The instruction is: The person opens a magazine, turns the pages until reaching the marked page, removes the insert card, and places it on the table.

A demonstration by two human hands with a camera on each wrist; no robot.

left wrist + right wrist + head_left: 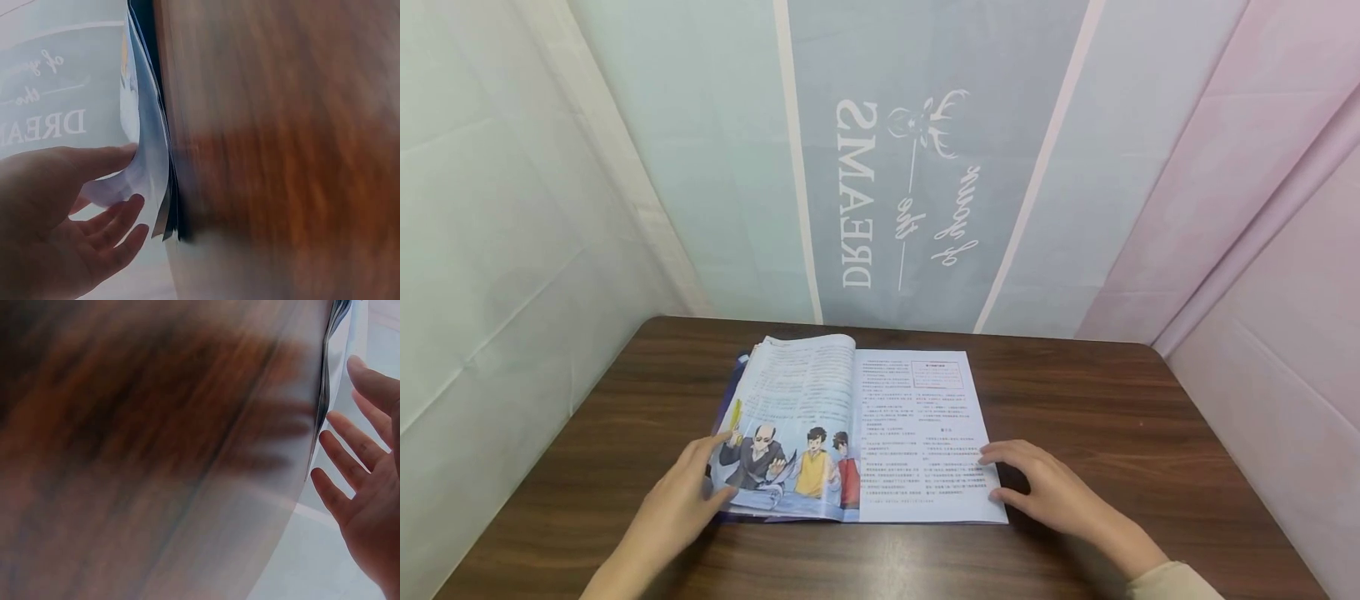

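Observation:
An open magazine (917,467) lies on the table, its left page (790,392) bulging up near the spine and bearing a drawing of several figures. My left hand (681,487) is at the lower left edge. In the left wrist view, the thumb of this left hand (69,212) lies on one face of a curved page (150,131), with fingers behind it, pinching it. At the right edge, my right hand (1048,487) has its thumb and fingertips close to the text page. Seen from the right wrist, the fingers of this right hand (369,481) are spread and fairly straight beside the magazine's edge (324,381).
The dark wooden table (1097,400) extends on both sides of the magazine and in front of it. Behind it hangs a printed curtain (917,50) with mirrored lettering, and pale cloth walls (497,208) stand at left and right.

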